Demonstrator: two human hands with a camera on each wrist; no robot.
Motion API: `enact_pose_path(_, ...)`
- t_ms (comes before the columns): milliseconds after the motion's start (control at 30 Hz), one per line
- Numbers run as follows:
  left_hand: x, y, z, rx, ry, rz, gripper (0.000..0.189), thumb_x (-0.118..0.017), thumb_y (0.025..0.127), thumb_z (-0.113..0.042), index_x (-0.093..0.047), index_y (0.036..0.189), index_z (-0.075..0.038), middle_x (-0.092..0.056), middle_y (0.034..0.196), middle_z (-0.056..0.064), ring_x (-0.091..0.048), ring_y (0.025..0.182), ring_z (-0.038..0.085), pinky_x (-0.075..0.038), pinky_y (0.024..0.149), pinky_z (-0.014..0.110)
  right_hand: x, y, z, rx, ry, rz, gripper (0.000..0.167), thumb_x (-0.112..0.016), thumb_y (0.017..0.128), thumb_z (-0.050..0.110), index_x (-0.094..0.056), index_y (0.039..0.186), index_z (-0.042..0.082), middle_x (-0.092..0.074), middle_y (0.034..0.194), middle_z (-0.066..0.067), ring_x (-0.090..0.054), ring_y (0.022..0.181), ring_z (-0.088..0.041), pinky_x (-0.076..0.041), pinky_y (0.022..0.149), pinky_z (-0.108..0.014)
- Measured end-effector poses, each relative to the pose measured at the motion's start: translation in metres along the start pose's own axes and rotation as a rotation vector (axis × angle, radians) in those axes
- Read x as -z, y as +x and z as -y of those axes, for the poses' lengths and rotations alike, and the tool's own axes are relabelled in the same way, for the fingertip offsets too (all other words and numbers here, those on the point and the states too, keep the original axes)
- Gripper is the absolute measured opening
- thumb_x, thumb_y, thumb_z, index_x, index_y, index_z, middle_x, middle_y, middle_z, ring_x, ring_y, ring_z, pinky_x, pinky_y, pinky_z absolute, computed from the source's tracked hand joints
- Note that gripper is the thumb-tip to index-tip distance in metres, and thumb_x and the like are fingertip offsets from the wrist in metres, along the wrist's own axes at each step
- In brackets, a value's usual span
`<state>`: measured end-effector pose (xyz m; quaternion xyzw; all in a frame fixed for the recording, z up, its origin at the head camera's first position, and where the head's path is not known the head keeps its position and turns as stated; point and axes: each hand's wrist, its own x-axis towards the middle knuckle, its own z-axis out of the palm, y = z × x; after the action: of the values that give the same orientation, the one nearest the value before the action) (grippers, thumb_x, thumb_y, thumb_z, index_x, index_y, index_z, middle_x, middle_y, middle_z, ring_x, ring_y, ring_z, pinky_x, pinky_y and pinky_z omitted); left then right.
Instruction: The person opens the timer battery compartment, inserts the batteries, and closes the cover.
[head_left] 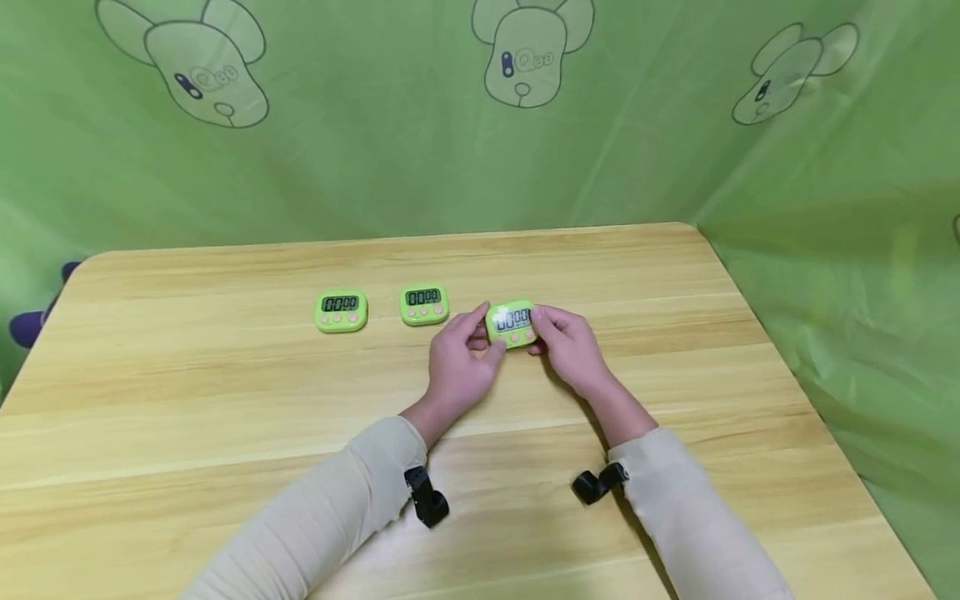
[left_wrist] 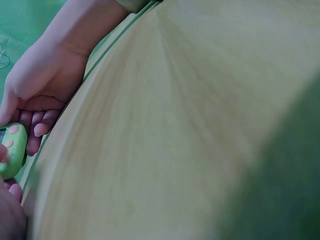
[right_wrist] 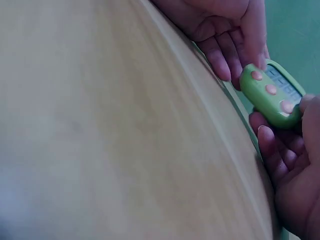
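Both hands hold a small green digital timer (head_left: 512, 325) with a grey display and pink buttons, its face turned up. My left hand (head_left: 459, 362) grips its left side, the thumb on the lower front edge near a button. On the other side my right hand (head_left: 576, 352) pinches the timer, with the thumb at the display's right end and fingers behind. In the right wrist view the timer (right_wrist: 272, 95) appears lifted above the tabletop, tilted between the two hands. Only part of the timer (left_wrist: 15, 142) shows at the left edge of the left wrist view.
Two similar green timers lie face up on the wooden table (head_left: 225, 400): one (head_left: 423, 306) just left of my left hand, another (head_left: 341, 312) farther left. Their displays show zeros. A green curtain (head_left: 390, 167) hangs behind the table and along its right side.
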<state>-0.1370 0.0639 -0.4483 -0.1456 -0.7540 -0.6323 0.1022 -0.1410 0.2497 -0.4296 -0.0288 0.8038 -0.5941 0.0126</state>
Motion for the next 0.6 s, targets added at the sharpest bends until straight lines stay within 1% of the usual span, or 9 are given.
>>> enact_pose_path(67, 0.000, 0.000, 0.000, 0.014, 0.011, 0.012, 0.061, -0.076, 0.080, 0.007, -0.054, 0.138, 0.005, -0.066, 0.114, 0.017, -0.067, 0.089, 0.020, -0.055, 0.076, 0.021, 0.000, 0.002, 0.002, -0.033, -0.002, 0.013, 0.041, -0.045, 0.108, 0.027, -0.066, 0.123, -0.006, -0.065, 0.103, -0.017, -0.061, 0.083, -0.019, -0.056, 0.072, -0.027)
enact_pose_path(167, -0.002, 0.002, -0.001, 0.059, 0.005, -0.003, 0.061, -0.077, 0.081, 0.008, -0.054, 0.137, 0.004, -0.065, 0.117, 0.017, -0.069, 0.092, 0.020, -0.054, 0.077, 0.019, -0.002, 0.005, 0.002, -0.046, 0.030, -0.017, 0.037, -0.049, 0.107, 0.022, -0.064, 0.129, -0.003, -0.065, 0.104, -0.019, -0.063, 0.079, -0.020, -0.057, 0.069, -0.028)
enact_pose_path(267, -0.005, 0.005, -0.002, 0.094, 0.022, -0.031, 0.052, -0.077, 0.083, 0.006, -0.056, 0.131, 0.004, -0.065, 0.116, 0.017, -0.068, 0.094, 0.019, -0.053, 0.078, 0.017, -0.005, 0.008, 0.001, -0.025, 0.065, -0.102, 0.032, -0.057, 0.104, 0.016, -0.064, 0.131, 0.002, -0.065, 0.105, -0.021, -0.067, 0.074, -0.022, -0.059, 0.064, -0.031)
enact_pose_path(333, -0.008, 0.008, -0.002, 0.104, 0.056, -0.036, 0.049, -0.076, 0.085, 0.004, -0.057, 0.130, 0.004, -0.064, 0.114, 0.015, -0.068, 0.095, 0.018, -0.053, 0.077, 0.016, -0.006, 0.010, 0.001, -0.012, 0.076, -0.173, 0.030, -0.061, 0.101, 0.014, -0.067, 0.129, 0.003, -0.066, 0.105, -0.021, -0.069, 0.070, -0.022, -0.059, 0.061, -0.032)
enact_pose_path(400, -0.011, 0.011, -0.003, 0.120, 0.114, -0.032, 0.049, -0.076, 0.087, 0.000, -0.058, 0.133, 0.003, -0.062, 0.112, 0.012, -0.066, 0.094, 0.015, -0.052, 0.076, 0.015, -0.008, 0.012, 0.001, -0.009, 0.069, -0.239, 0.027, -0.065, 0.099, 0.013, -0.070, 0.124, 0.003, -0.067, 0.100, -0.021, -0.069, 0.065, -0.022, -0.059, 0.056, -0.032)
enact_pose_path(467, -0.014, 0.014, -0.004, 0.141, 0.212, -0.022, 0.049, -0.075, 0.090, -0.007, -0.058, 0.135, 0.000, -0.062, 0.108, 0.007, -0.063, 0.091, 0.012, -0.051, 0.075, 0.016, -0.009, 0.014, 0.002, -0.016, 0.053, -0.288, 0.025, -0.066, 0.098, 0.014, -0.072, 0.121, 0.004, -0.068, 0.098, -0.020, -0.069, 0.062, -0.021, -0.058, 0.052, -0.031)
enact_pose_path(533, -0.016, 0.017, -0.005, 0.165, 0.323, -0.009, 0.049, -0.073, 0.093, -0.014, -0.057, 0.138, -0.004, -0.061, 0.104, 0.002, -0.059, 0.087, 0.011, -0.050, 0.073, 0.021, -0.011, 0.016, 0.003, -0.029, 0.019, -0.319, 0.025, -0.067, 0.098, 0.015, -0.073, 0.119, 0.004, -0.069, 0.095, -0.018, -0.067, 0.060, -0.021, -0.056, 0.048, -0.030)
enact_pose_path(600, -0.017, 0.020, -0.005, 0.185, 0.423, 0.002, 0.050, -0.070, 0.095, -0.020, -0.056, 0.141, -0.007, -0.062, 0.108, 0.000, -0.058, 0.087, 0.012, -0.049, 0.073, 0.026, -0.013, 0.019, 0.003, -0.041, -0.034, -0.335, 0.024, -0.066, 0.098, 0.015, -0.073, 0.119, 0.006, -0.070, 0.092, -0.016, -0.066, 0.058, -0.022, -0.055, 0.047, -0.031)
